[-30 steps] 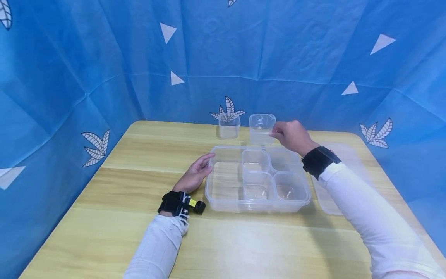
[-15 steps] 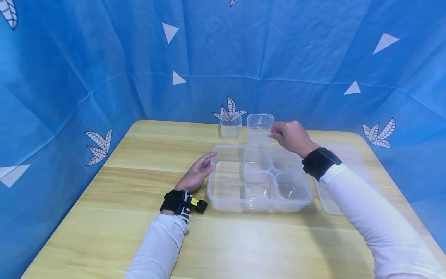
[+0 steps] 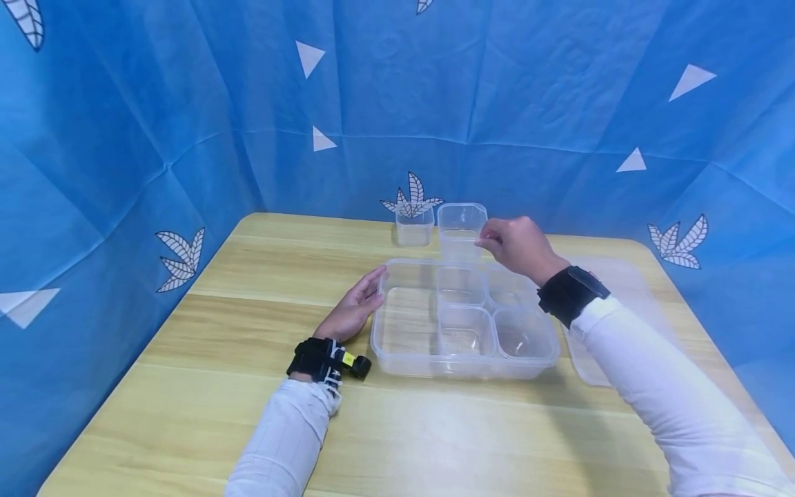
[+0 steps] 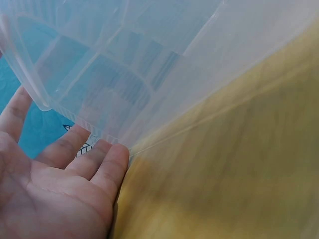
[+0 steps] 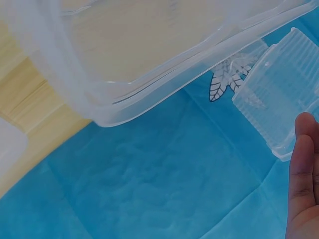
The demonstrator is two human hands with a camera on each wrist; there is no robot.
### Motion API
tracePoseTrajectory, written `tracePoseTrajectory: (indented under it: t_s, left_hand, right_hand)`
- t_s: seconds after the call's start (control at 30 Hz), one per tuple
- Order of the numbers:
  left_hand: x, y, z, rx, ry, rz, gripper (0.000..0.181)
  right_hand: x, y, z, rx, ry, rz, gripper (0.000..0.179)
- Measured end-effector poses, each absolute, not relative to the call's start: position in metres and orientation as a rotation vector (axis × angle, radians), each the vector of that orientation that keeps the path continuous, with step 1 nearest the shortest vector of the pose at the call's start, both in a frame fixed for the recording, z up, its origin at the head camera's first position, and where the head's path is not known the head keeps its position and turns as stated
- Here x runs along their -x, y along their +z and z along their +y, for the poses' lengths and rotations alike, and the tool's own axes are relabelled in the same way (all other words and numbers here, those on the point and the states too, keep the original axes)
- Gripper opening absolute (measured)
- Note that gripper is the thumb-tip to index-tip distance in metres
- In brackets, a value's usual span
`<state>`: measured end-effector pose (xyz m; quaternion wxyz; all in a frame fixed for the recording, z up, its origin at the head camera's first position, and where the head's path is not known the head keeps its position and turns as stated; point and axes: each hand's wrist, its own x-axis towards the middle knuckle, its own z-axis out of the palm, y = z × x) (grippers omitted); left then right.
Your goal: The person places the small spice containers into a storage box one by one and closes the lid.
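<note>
A clear rectangular plastic box (image 3: 404,364) stands on the table, holding several small square containers (image 3: 467,331) in its middle and right part. My left hand (image 3: 352,308) rests against the box's left wall with fingers extended; in the left wrist view the fingertips (image 4: 117,152) touch the side low down. Beyond the box's far edge is another clear square container (image 3: 461,222), its lower part overlapped by the box. My right hand (image 3: 522,248) pinches this container at its right side, thumb and forefinger together. In the right wrist view the fingers (image 5: 301,164) lie along the container's wall.
A smaller clear container (image 3: 414,231) stands at the table's back edge, left of the pinched one. A flat translucent lid (image 3: 590,359) lies on the right, partly under the right arm. Blue curtain (image 3: 397,83) hangs close behind the wooden table (image 3: 205,359).
The pinched container and my right hand have shifted slightly left, closer to the smaller container. My left hand stays at the box's wall. The head view has turned a little.
</note>
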<state>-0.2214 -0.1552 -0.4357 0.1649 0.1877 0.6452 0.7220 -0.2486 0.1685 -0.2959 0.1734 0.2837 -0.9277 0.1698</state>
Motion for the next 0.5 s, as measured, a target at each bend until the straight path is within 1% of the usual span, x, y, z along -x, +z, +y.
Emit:
tracePoseTrajectory:
  t_s: [0.27, 0.5]
  left_hand:
    - [0.223, -0.438, -0.156, -0.537, 2.07, 1.828, 0.06]
    - [0.221, -0.436, -0.155, -0.539, 2.085, 1.808, 0.061]
  right_hand:
    - [0.248, -0.298, 0.163, -0.909, 0.502, -2.509, 0.013]
    - [0.245, -0.297, 0.157, -0.906, 0.53, -2.539, 0.012]
